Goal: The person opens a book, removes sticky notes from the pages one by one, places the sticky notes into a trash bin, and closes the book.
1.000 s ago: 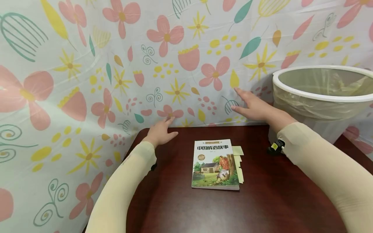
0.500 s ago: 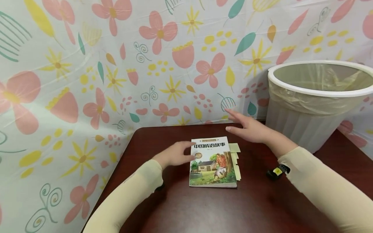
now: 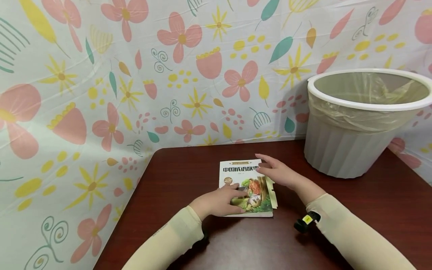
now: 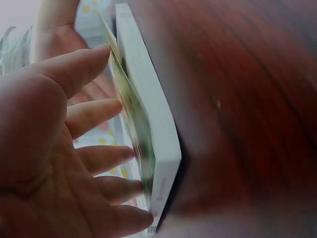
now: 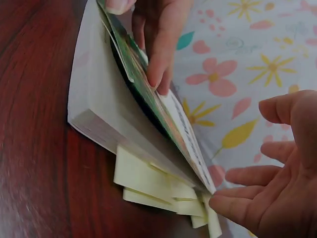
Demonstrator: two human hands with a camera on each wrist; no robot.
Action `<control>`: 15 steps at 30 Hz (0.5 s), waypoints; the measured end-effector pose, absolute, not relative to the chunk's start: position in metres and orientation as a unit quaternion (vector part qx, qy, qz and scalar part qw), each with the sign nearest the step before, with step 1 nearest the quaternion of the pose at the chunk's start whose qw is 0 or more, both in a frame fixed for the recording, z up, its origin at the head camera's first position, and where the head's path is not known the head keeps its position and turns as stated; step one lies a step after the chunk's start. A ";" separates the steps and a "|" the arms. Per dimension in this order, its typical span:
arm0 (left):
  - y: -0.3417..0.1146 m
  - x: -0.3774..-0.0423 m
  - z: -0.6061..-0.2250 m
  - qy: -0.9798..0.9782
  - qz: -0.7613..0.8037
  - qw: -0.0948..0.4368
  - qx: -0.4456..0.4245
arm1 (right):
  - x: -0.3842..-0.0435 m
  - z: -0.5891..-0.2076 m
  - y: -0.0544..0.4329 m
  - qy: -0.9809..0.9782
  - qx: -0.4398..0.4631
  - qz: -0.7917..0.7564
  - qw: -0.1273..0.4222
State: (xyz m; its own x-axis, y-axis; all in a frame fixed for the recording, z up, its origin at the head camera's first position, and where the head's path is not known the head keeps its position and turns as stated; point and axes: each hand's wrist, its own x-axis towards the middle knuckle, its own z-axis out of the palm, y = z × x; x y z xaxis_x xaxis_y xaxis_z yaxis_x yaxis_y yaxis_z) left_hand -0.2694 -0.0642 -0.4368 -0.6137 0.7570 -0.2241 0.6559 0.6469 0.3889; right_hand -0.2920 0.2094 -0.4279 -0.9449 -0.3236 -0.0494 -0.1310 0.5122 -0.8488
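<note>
A paperback book (image 3: 249,204) with an illustrated cover lies flat on the dark wooden table, pale yellow sticky notes (image 5: 148,176) poking out from its right side. My left hand (image 3: 219,201) rests on the lower left of the cover, fingers spread and fingertips on it, as the left wrist view shows. At the upper right corner hovers my right hand (image 3: 278,172), its fingers extended and loosely apart. In the right wrist view its lowest fingertip is right at the book's corner. The front cover bows up slightly from the pages.
A grey waste bin (image 3: 341,146) with a white rim and a clear liner stands on the table at the back right. Behind the table (image 3: 182,165) hangs a flower-printed cloth (image 3: 135,75), which also runs along the left side.
My left hand has come from the table's back left corner down onto the book's cover. My right hand has lowered from beside the bin to the book's upper right corner.
</note>
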 end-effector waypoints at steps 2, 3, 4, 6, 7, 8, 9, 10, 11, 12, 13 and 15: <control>-0.062 -0.269 -0.438 0.890 0.136 0.190 0.392 | -0.295 -0.432 0.208 0.859 -0.120 -0.485 0.107; -0.061 -0.269 -0.438 0.890 0.138 0.190 0.391 | -0.297 -0.434 0.208 0.857 -0.115 -0.491 0.109; -0.061 -0.269 -0.438 0.890 0.141 0.190 0.390 | -0.298 -0.436 0.208 0.855 -0.110 -0.495 0.110; -0.059 -0.270 -0.439 0.888 0.147 0.188 0.392 | -0.302 -0.439 0.208 0.848 -0.100 -0.508 0.110; -0.058 -0.271 -0.439 0.887 0.151 0.187 0.395 | -0.304 -0.440 0.208 0.843 -0.095 -0.519 0.110; -0.057 -0.272 -0.439 0.886 0.154 0.185 0.397 | -0.306 -0.442 0.209 0.838 -0.090 -0.527 0.109; -0.056 -0.273 -0.439 0.884 0.157 0.185 0.400 | -0.307 -0.443 0.209 0.832 -0.085 -0.538 0.108; -0.055 -0.274 -0.438 0.883 0.159 0.182 0.403 | -0.308 -0.444 0.209 0.826 -0.081 -0.548 0.107; -0.054 -0.274 -0.438 0.881 0.162 0.182 0.406 | -0.309 -0.445 0.210 0.818 -0.076 -0.559 0.108; -0.053 -0.275 -0.438 0.880 0.164 0.183 0.406 | -0.309 -0.446 0.210 0.811 -0.075 -0.570 0.109; -0.053 -0.275 -0.437 0.880 0.164 0.185 0.406 | -0.310 -0.447 0.211 0.804 -0.073 -0.579 0.111; -0.052 -0.276 -0.436 0.881 0.166 0.189 0.401 | -0.311 -0.447 0.211 0.791 -0.071 -0.597 0.114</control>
